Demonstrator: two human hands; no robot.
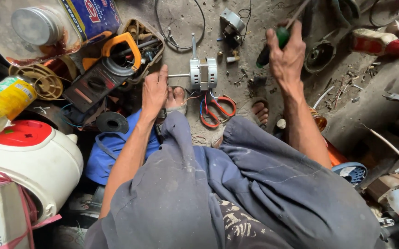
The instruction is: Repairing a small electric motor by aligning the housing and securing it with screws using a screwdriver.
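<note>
Two hands flank a small silver fan motor point(202, 73) lying on the dusty floor point(181, 18): the left hand point(154, 90), open, rests just left of its shaft, the right hand point(286, 55) grips a green-handled screwdriver point(280, 37) well right of it.

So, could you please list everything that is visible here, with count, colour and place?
motor: one, silver, floor centre
scissors: one, red handles, below motor
clamp meter: one, orange and black, left of motor
rice cooker: one, white with red top, lower left
bottle: one, yellow, far left
screwdriver: one, green handle, in right hand
feet: two, bare, by the scissors
left hand: one, by motor shaft, holding nothing
right hand: one, raised, gripping screwdriver
</note>
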